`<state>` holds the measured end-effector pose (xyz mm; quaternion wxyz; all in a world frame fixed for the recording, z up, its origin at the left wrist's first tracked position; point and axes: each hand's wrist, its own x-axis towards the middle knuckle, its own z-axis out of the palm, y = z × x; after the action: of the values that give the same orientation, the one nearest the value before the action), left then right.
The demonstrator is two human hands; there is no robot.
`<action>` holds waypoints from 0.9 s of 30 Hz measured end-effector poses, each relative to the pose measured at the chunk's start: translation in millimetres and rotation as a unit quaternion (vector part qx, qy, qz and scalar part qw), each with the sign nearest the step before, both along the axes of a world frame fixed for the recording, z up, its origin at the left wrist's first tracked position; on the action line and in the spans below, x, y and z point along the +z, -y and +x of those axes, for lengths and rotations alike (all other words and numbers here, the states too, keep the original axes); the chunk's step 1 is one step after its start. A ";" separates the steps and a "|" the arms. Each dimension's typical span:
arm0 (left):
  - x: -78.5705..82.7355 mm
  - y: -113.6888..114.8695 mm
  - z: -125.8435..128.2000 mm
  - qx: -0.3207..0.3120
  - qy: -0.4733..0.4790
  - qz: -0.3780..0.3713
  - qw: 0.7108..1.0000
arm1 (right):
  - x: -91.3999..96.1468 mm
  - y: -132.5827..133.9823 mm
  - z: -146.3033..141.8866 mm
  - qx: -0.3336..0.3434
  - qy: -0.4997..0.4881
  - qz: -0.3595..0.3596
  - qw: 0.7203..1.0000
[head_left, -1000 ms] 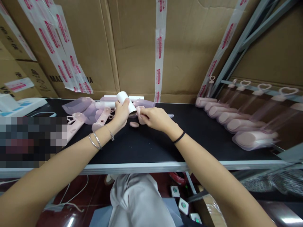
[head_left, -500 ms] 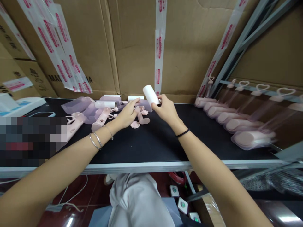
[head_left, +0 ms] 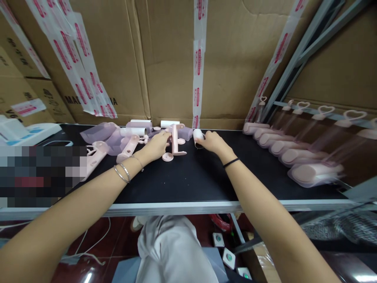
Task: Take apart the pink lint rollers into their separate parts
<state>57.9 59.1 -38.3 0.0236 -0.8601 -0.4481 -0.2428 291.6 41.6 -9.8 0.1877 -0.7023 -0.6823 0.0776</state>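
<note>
My right hand (head_left: 213, 143) is closed round a white roll (head_left: 198, 135), which is tilted above or against the black work surface; one dark end opening shows below. My left hand (head_left: 159, 145) grips a pale pink bracket-shaped part (head_left: 174, 139) with a flat foot, raised in front of the fingers. Close below it lies a round pink cap (head_left: 167, 157), and a second pink cap (head_left: 181, 141) sits to its right. Behind my left hand are a white roll (head_left: 170, 124) and a purple translucent sleeve (head_left: 185, 133).
More pink holders (head_left: 128, 149), sleeves (head_left: 101, 133) and a white roll (head_left: 134, 131) lie at the left. On the right, several finished-looking pink roller pieces with heart-shaped loops (head_left: 326, 109) stand in a row by a metal frame (head_left: 306, 35). Cardboard (head_left: 167, 59) walls the back.
My right hand has lowered the white roll towards the surface, tipping it over. My left hand has taken hold of the pink bracket-shaped part and lifted it.
</note>
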 end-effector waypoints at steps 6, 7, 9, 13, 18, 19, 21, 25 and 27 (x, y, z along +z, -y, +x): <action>10.1 14.7 9.8 -0.005 0.050 0.097 0.994 | 11.3 6.3 -8.3 0.117 -0.043 0.193 0.973; 9.7 14.0 9.7 -0.013 0.067 0.097 0.993 | 12.9 8.9 -10.2 0.178 -0.033 0.200 0.963; 8.0 10.7 8.1 -0.026 0.092 0.091 0.991 | 15.0 15.5 -14.8 0.279 -0.004 0.176 0.944; 6.8 5.9 4.6 -0.017 0.093 0.073 0.993 | 16.2 29.1 -25.1 0.296 0.074 0.145 0.941; 11.4 11.6 7.3 0.002 0.086 0.076 0.993 | 14.3 34.8 -33.5 0.287 0.152 0.135 0.936; 12.0 13.1 8.2 0.000 0.089 0.077 0.993 | 13.5 34.9 -34.6 0.286 0.159 0.131 0.936; 12.2 15.1 9.6 -0.007 0.096 0.082 0.992 | 11.7 35.2 -36.7 0.280 0.167 0.125 0.937; 10.8 16.0 10.7 -0.007 0.099 0.092 0.991 | 9.5 37.7 -40.4 0.263 0.177 0.123 0.940; 10.7 16.4 10.9 0.007 0.090 0.083 0.992 | 9.4 39.5 -41.9 0.257 0.179 0.124 0.941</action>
<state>68.8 42.8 -27.6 0.0560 -0.8265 -0.4328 -0.3556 249.7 2.1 -0.3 0.1219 -0.4765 -0.8661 -0.0895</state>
